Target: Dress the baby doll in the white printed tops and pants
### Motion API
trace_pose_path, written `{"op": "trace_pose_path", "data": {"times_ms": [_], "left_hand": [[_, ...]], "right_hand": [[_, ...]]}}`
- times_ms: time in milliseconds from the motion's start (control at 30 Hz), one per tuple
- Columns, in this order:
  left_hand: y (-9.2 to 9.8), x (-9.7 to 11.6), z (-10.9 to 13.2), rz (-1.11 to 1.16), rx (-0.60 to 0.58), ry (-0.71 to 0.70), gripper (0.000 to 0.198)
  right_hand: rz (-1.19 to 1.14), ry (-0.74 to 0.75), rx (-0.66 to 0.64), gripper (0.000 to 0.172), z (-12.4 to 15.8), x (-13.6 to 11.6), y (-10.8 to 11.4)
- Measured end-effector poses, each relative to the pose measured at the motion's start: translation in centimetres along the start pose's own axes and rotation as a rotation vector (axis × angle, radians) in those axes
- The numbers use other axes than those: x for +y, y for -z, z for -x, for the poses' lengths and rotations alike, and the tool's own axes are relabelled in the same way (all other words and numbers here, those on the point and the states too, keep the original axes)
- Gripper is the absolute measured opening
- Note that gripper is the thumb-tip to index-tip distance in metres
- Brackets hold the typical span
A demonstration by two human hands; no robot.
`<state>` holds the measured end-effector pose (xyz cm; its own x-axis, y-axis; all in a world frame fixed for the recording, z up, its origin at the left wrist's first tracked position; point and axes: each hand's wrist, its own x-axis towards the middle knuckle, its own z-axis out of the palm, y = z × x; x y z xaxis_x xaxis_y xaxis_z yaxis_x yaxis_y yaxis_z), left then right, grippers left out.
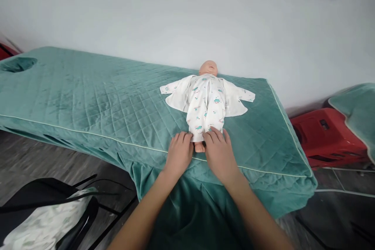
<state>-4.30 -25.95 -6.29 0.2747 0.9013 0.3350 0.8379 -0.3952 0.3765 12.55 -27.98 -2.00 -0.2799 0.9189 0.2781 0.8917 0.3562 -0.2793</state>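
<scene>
A baby doll (209,68) lies face up, its head by the wall and its feet towards me. White printed baby pants (205,103) cover its legs and reach up over its chest. Beneath them a white baby shirt (179,93) spreads open, sleeves out to both sides. My left hand (179,152) is closed on the pants' cuff at the left. At the other leg's cuff, my right hand (219,152) has its fingers curled over the fabric. One bare foot (199,147) shows between my hands; the other is hidden.
The doll rests near the right end of a bed with a green quilted cover (96,93). A black chair (35,195) with a printed cloth (52,220) on it stands at the lower left. Red plastic stools (328,134) are on the right, and a white wall (131,19) runs behind.
</scene>
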Motion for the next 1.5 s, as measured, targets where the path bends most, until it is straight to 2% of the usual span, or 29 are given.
{"op": "trace_pose_path", "data": {"times_ms": [167, 333, 567, 633, 733, 800, 867, 967, 1067, 1233, 1367, 1500], "left_hand": [[0.4, 0.1, 0.2, 0.17, 0.04, -0.045, 0.017], [1.3, -0.2, 0.7, 0.335, 0.073, -0.083, 0.014], [2.4, -0.6, 2.0, 0.264, 0.135, -0.074, 0.011], [2.5, 0.0, 2.0, 0.26, 0.179, -0.09, 0.012], [2.5, 1.2, 1.0, 0.296, 0.237, -0.132, 0.017], [2.3, 2.1, -0.3, 0.28, 0.191, -0.183, 0.018], [2.1, 3.0, -1.7, 0.184, 0.072, -0.229, 0.019], [2.0, 4.0, -3.3, -0.016, -0.119, -0.263, 0.021], [2.1, 4.5, -3.8, -0.111, -0.214, -0.268, 0.024], [1.5, 4.7, -3.4, -0.159, -0.196, -0.241, 0.023], [0.7, 4.6, -3.1, -0.147, -0.178, -0.242, 0.02], [0.2, 4.3, -3.1, -0.08, -0.136, -0.24, 0.023]], "right_hand": [[0.03, 0.008, 0.067, 0.02, -0.9, -0.1, -1.1], [-0.073, 0.064, 0.096, 0.019, -1.3, 0.3, -0.7], [-0.257, 0.158, 0.093, 0.018, 0.7, 1.0, 0.4], [-0.358, 0.125, 0.159, 0.022, 1.4, 2.0, 0.1], [-0.477, -0.039, 0.322, 0.029, 2.2, 3.9, -1.0], [-0.458, -0.152, 0.349, 0.029, 2.4, 4.9, -1.8], [-0.396, -0.213, 0.306, 0.029, 2.5, 5.5, -2.5], [-0.328, -0.22, 0.224, 0.028, 2.5, 5.6, -2.9], [-0.281, -0.189, 0.18, 0.022, 2.5, 5.5, -2.9], [-0.31, -0.151, 0.215, 0.014, 2.3, 5.9, -3.1], [-0.431, -0.199, 0.25, 0.01, 2.3, 6.2, -3.2], [-0.603, -0.193, 0.235, 0.009, 2.8, 5.9, -2.2]]}}
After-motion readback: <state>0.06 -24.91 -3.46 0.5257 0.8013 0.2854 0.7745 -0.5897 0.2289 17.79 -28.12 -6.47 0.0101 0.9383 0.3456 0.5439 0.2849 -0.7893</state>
